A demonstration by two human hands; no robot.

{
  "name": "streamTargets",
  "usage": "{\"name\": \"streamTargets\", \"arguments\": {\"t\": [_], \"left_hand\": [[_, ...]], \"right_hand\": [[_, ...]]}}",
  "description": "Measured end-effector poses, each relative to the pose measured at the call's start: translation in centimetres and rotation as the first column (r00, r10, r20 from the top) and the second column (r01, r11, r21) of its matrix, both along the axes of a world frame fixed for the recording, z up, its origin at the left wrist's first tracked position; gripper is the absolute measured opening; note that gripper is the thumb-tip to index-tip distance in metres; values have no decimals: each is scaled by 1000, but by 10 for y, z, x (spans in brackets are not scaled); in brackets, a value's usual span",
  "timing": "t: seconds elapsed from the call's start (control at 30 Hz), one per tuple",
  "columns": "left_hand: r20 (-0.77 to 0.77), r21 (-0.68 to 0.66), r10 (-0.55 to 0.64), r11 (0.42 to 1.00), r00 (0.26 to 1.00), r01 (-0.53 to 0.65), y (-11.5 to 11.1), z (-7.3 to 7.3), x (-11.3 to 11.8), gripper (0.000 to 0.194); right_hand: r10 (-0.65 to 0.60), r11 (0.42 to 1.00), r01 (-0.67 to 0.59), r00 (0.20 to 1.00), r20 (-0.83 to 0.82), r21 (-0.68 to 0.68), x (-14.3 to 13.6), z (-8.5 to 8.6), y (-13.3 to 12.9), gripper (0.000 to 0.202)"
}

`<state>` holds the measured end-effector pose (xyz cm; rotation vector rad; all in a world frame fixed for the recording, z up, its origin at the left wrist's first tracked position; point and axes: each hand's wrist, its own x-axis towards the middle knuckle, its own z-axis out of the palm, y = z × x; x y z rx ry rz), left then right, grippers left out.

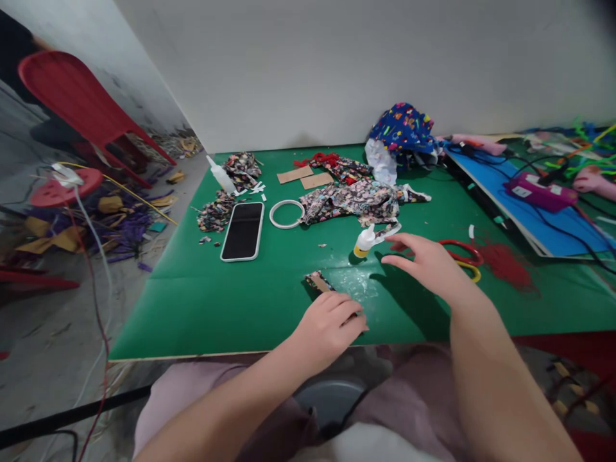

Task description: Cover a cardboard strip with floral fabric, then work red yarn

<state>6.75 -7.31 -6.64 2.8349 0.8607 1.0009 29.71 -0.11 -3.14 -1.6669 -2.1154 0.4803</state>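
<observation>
My left hand (pixel 330 327) is closed over a floral fabric-covered strip (pixel 318 281) near the table's front edge; the strip's far end, with a brown face, sticks out past the fingers. To its right, my right hand (pixel 416 260) hovers over the table, thumb and fingers apart, holding nothing. Just left of its fingertips stands a small glue bottle (pixel 364 242) with a white top and yellow label. A clear curved piece (pixel 387 232) lies between the bottle and those fingertips.
Beyond are a phone (pixel 243 231), a white ring (pixel 287 213), floral fabric (pixel 353 202), brown cards (pixel 295 174) and a white bottle (pixel 221 176). Scissors (pixel 464 253) lie right, near a blue folder (pixel 510 192) and a purple device (pixel 543 192). A red chair (pixel 79 96) stands left.
</observation>
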Motion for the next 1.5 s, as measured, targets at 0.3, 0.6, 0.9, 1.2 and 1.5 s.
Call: {"name": "streamTargets", "arguments": {"t": [0.3,0.6,0.9,1.2,1.5], "left_hand": [[-118,-32,-37,999,992,33,-2,9,-15,27],[36,-118,-245,962,969,247,-11,10,-28,15],[-83,-294,-189,943,978,157,15,8,-57,26],[-149,-268,-78,963,986,35,13,11,-50,28],[-277,-254,-35,967,960,-38,18,1,-24,40]], "right_hand": [[-24,1000,24,1000,8,-21,-16,-11,5,56],[-53,995,58,997,-56,83,-34,-23,11,49],[-149,987,157,968,-200,24,-42,-16,7,28],[-145,989,141,873,-465,-45,-23,13,-6,39],[-134,979,201,731,-669,23,-16,16,-12,35]]}}
